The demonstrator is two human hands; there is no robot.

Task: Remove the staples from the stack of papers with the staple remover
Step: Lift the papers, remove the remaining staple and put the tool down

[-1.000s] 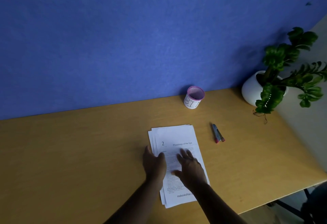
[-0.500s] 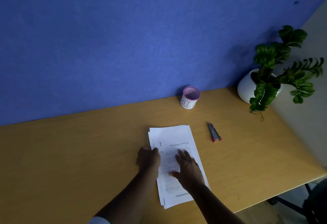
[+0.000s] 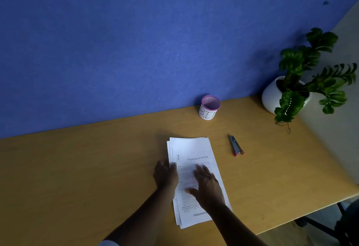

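Since 1 s ago the left hand (image 3: 165,174) has slid off the page toward the stack's left edge, fingers curling from flat into a loose hook; right hand (image 3: 208,185) barely shifted, camera framing drifted slightly. Head view, only view: stack of papers (image 3: 191,148) lies on the wooden desk (image 3: 77,168), near centre, long side running away from the person and tilted a bit. Sheets fanned slightly, lower ones peeking out along the left and bottom edges. Top sheet reads "2" and "Physiology of the Eye". Left hand sits at the stack's left edge about mid-height, fingers bent and close together, thumb tip on the top sheet's edge; can't tell if it is pinching any sheets or just touching. Right hand lies palm-down on the printed text, fingers extended and a little spread, thumb out to the left, pressing the page flat, holding nothing. Staple remover (image 3: 236,146), grey with pink tips, lies on the desk to the right of the stack, apart from it and from both hands, untouched. Staples themselves too small to make out. Pink-rimmed cup (image 3: 208,108) labelled "BIN" stands behind the stack against the blue wall (image 3: 136,41). White pot with green plant (image 3: 291,90) sits at the desk's far right corner. Lighting dim.
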